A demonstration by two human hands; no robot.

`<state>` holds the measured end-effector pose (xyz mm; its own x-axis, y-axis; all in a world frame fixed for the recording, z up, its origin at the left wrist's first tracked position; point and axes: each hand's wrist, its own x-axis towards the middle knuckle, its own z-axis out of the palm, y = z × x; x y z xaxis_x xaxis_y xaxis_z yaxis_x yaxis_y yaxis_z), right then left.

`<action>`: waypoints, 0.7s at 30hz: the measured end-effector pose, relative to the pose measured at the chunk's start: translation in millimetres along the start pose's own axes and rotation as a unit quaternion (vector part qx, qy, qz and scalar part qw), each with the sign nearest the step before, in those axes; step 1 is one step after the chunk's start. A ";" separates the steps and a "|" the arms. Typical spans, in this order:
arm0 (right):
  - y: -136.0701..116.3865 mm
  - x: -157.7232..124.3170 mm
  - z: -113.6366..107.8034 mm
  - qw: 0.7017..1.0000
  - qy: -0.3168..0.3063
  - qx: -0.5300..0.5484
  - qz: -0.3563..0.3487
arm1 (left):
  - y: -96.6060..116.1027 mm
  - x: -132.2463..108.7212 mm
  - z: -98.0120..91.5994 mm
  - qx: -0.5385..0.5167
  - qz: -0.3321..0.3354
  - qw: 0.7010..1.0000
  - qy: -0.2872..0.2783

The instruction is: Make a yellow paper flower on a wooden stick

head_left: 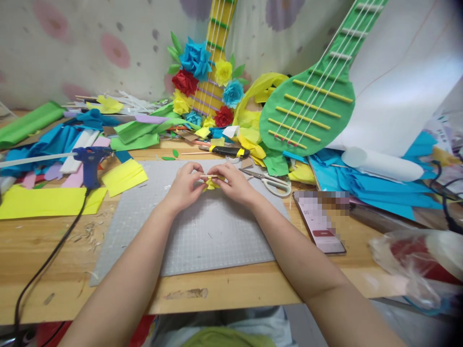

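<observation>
Above the grey cutting mat (217,236), both of my hands meet around a small yellow paper piece (211,183) with a thin pale stick across its top. My left hand (186,185) pinches it from the left, thumb and fingers closed. From the other side my right hand (233,183) closes its fingers on the yellow paper. Parts of the piece are hidden by the fingertips. Scissors with white handles (277,185) lie just right of my right hand. A black and yellow utility knife (229,152) rests behind the hands.
A blue glue gun (90,166) with its cord and yellow crepe paper (43,201) are at left. A phone (320,224) lies at right, near blue paper (372,178). Behind stand a green paper instrument (307,111) and a yellow one (208,96) with paper flowers.
</observation>
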<state>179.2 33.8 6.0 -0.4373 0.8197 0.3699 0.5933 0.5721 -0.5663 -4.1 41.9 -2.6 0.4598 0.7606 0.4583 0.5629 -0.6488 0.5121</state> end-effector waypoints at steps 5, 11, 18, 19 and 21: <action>-0.1 -1.8 -1.2 0.999 -0.037 -0.020 0.004 | 1.9 -1.7 -4.3 -0.010 0.037 0.998 -0.051; -1.8 -4.3 -3.7 0.999 -0.031 -0.020 0.014 | 1.2 -3.3 -1.7 -0.038 0.003 0.998 -0.041; -2.1 -1.0 -6.8 0.999 0.015 0.029 0.014 | 1.4 -4.9 7.4 -0.089 -0.048 0.995 0.016; -1.0 0.0 -6.9 0.999 0.034 0.022 0.018 | 0.6 -5.2 8.5 -0.097 -0.059 0.993 0.024; 1.1 1.6 -6.6 0.997 0.070 -0.018 0.040 | -1.3 -5.5 10.5 -0.119 -0.086 0.988 0.038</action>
<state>183.6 35.9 10.9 -0.2910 0.8568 0.4257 0.6476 0.5040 -0.5715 -0.2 38.8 -13.5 0.3133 0.8618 0.3990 0.4458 -0.5045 0.7394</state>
